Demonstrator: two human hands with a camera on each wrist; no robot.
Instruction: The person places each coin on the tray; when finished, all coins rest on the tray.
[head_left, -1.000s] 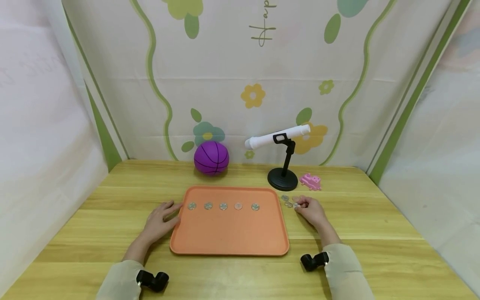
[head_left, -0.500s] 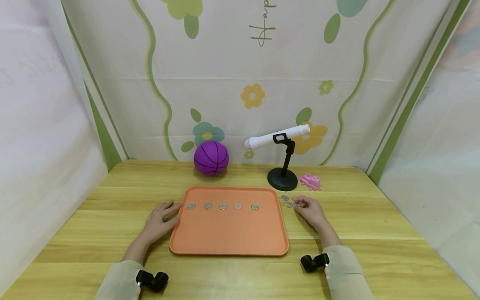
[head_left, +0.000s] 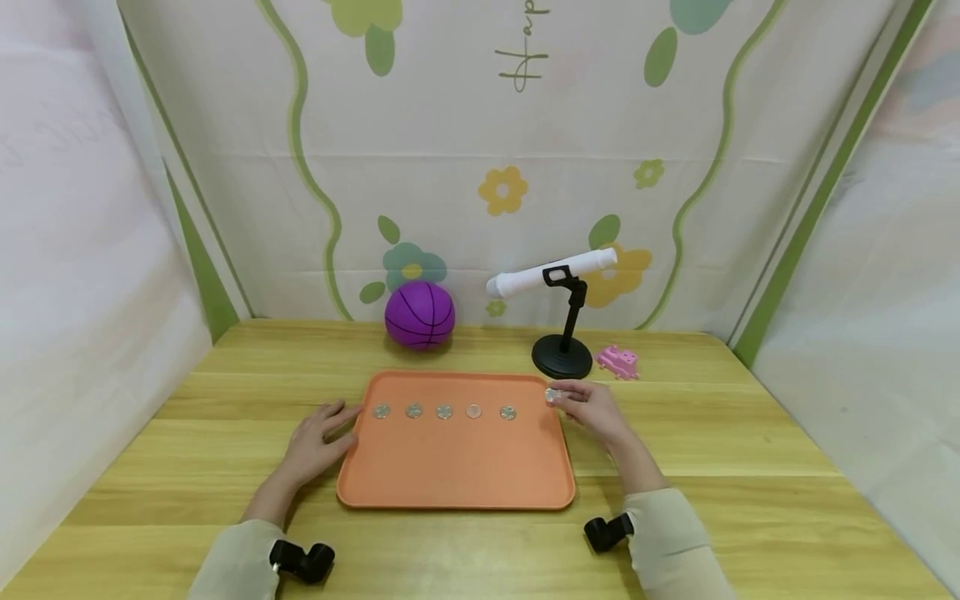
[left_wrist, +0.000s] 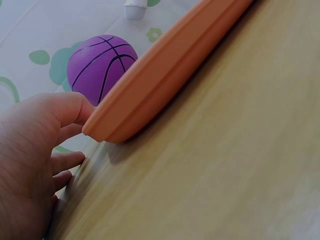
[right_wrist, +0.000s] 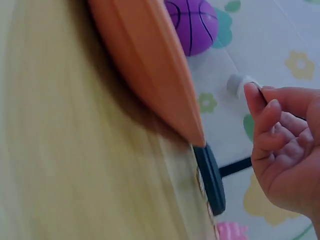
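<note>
Only the head view shows the right hand (head_left: 592,410) pinching a small silver coin (head_left: 552,396) over the orange tray's (head_left: 457,475) far right corner. The left hand (head_left: 315,437), fingers relaxed, touches the tray's left edge.

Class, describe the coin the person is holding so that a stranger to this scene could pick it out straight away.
Start at the orange tray in the middle of the wooden table. Five coins lie in a row along its far side. The one you want is at the tray's far right corner, pinched in the right hand: this coin alone is held up, not lying flat.
</note>
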